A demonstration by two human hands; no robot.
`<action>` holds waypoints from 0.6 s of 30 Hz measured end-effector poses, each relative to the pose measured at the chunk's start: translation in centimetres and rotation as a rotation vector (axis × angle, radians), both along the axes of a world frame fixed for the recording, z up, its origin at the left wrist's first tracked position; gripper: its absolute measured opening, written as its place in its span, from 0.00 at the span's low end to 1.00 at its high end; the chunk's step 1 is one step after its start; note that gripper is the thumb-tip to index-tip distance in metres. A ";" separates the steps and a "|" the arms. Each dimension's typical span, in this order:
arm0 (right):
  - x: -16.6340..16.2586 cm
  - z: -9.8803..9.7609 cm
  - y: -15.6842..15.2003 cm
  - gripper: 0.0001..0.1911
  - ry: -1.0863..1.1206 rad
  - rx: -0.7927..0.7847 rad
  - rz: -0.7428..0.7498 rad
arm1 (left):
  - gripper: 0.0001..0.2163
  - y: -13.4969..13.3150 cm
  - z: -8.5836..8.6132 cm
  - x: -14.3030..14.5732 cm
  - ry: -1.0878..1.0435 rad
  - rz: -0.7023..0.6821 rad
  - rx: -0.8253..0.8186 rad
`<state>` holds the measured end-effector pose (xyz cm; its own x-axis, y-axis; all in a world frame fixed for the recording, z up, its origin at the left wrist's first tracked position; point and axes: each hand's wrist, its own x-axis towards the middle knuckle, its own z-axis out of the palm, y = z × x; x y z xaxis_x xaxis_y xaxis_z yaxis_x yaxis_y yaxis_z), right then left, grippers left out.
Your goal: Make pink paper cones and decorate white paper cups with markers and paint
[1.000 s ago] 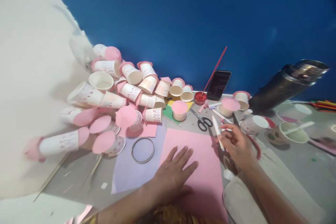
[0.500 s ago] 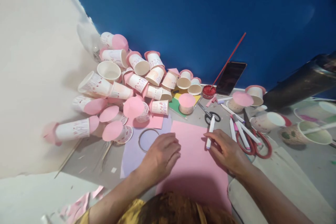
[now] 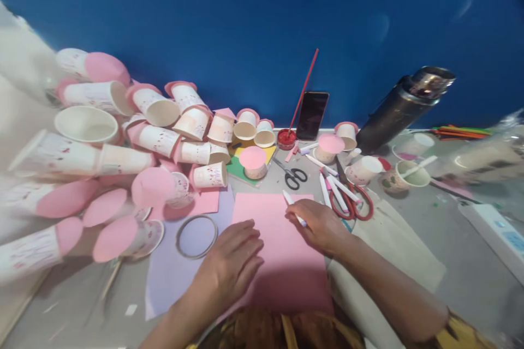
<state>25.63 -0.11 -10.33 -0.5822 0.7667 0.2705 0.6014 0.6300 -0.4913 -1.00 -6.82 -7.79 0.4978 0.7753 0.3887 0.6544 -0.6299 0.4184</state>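
A sheet of pink paper (image 3: pixel 268 223) lies flat in front of me. My left hand (image 3: pixel 235 259) rests at the sheet's left edge, palm down, with its fingers stretched out and holding nothing. Over the right part of the sheet my right hand (image 3: pixel 317 223) grips a white marker (image 3: pixel 293 208) between thumb and fingers, its pale end pointing up and away from me. Left of my left hand, a metal ring (image 3: pixel 196 236) lies on purple paper (image 3: pixel 164 281). Small black-handled scissors (image 3: pixel 293 177) lie just beyond the sheet.
Decorated paper cups (image 3: pixel 155 139) with pink paper pieces are heaped at the left. Several markers (image 3: pixel 338 196) lie over red-handled scissors (image 3: pixel 364 208) on the right. Against the blue wall stand a phone (image 3: pixel 312 115), a red paint pot (image 3: pixel 286 138) and a dark flask (image 3: pixel 388 112). A power strip (image 3: pixel 497 237) lies far right.
My view has turned to the right, so the flask and power strip show more. The marker in my right hand has tilted and swung leftward. My left hand stays on the paper's left side.
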 end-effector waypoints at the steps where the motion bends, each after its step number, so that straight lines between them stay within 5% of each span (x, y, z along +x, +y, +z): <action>1: 0.1 -0.1 -0.1 0.10 -0.010 0.019 0.003 | 0.07 -0.1 0.2 -0.3 0.001 0.052 -0.017; 7: 0.5 -0.5 -0.4 0.17 -0.069 0.102 0.007 | 0.15 -1.1 0.8 -4.0 0.339 0.524 -0.057; 18: 0.3 -0.5 -0.6 0.14 -0.109 0.028 -0.066 | 0.19 -1.8 0.2 -7.0 0.520 0.569 -0.073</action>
<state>25.96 -0.68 -10.86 -0.5581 0.7972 0.2302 0.6908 0.6001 -0.4034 -7.96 -8.58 -7.59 0.1200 0.9810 0.1522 0.9927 -0.1207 -0.0042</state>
